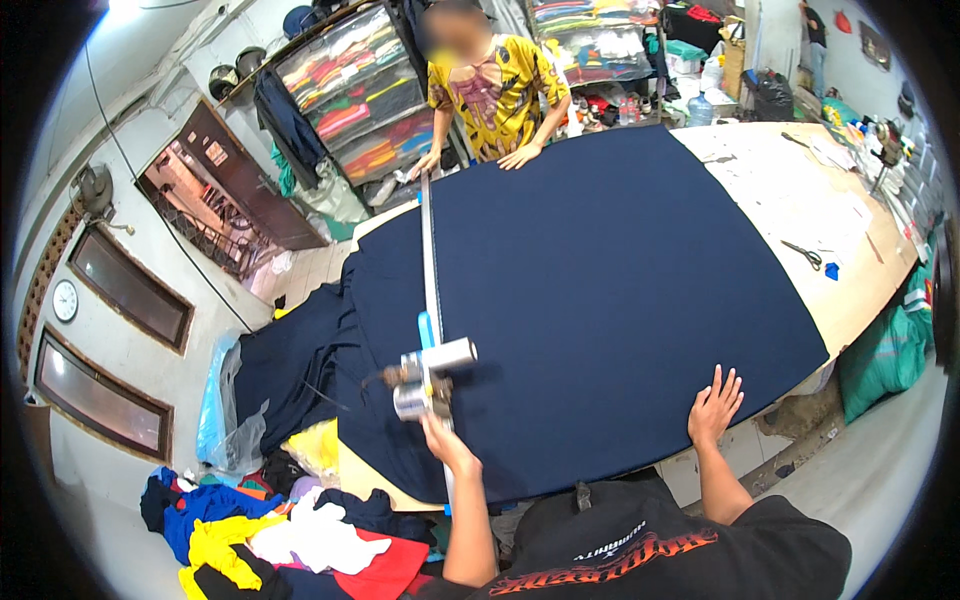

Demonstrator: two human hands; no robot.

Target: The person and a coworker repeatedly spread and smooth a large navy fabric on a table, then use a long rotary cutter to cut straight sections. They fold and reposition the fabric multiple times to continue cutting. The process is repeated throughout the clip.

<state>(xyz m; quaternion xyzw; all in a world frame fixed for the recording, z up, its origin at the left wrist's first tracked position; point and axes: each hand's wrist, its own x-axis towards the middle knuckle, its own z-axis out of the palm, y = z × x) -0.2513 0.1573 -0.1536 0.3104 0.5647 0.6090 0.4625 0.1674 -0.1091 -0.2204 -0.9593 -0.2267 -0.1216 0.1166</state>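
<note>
A dark navy sheet of fabric [600, 270] lies spread over the large table. Across its left part runs a long metal rail [431, 255], and a cloth cutting machine [424, 380] with a white cylindrical part sits on the rail near me. My left hand [440, 437] is closed on the near side of this machine; its fingers are partly hidden. Flat on the fabric near the right front edge rests my right hand [715, 406], fingers apart, holding nothing. Across the table, a person in a yellow patterned shirt [500, 95] has one hand at the rail's far end and the other on the fabric.
Loose navy fabric [290, 355] bunches and hangs off the table's left side. Black scissors [803, 255] and a small blue scrap [832, 271] lie on the pale tabletop at right. Coloured garments [320, 535] are heaped at lower left. Green sacks [885, 365] stand beside the table.
</note>
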